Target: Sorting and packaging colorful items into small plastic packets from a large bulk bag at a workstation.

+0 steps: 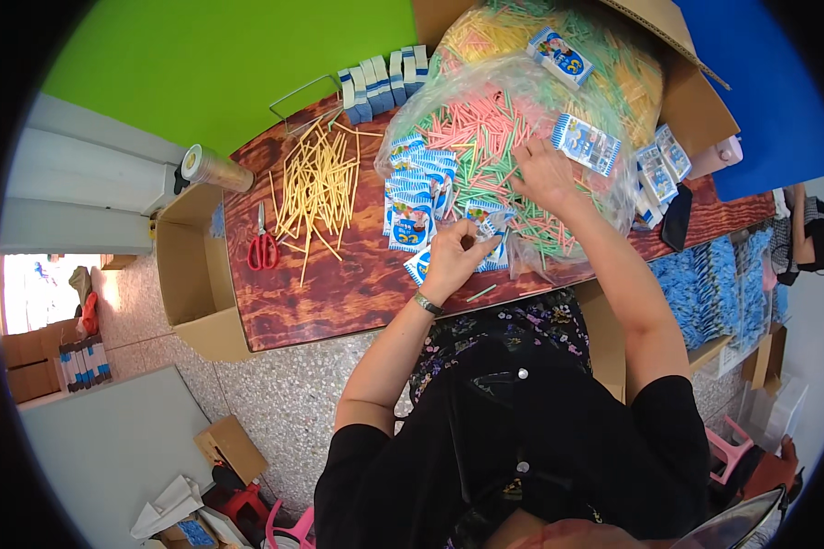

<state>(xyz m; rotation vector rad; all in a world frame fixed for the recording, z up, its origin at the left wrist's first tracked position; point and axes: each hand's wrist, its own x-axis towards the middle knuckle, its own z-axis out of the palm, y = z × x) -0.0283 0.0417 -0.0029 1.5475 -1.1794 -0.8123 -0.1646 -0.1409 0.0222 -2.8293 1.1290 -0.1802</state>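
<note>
My left hand (458, 259) is closed at the table's near side, thumb and forefinger pinching a small blue-and-white packet (492, 220). Similar packets (410, 206) lie overlapping in a stack just beyond it. My right hand (544, 174) rests palm down on a heap of short pink and green sticks (485, 128), which spill from a clear plastic bag (410, 119). Its thumb and fingers are apart and touch the sticks; whether any stick is between the fingertips is hidden. Another packet (588, 145) lies beside the right hand on the bag.
Long pale-yellow sticks (316, 183) lie loose at the left, near red-handled scissors (263, 249). Folded blue-and-white cartons (375, 87) stand at the back. A cardboard box (696, 105) holds more bagged sticks. A dark phone (677, 218) lies at the right. An open box (192, 265) adjoins the table's left edge.
</note>
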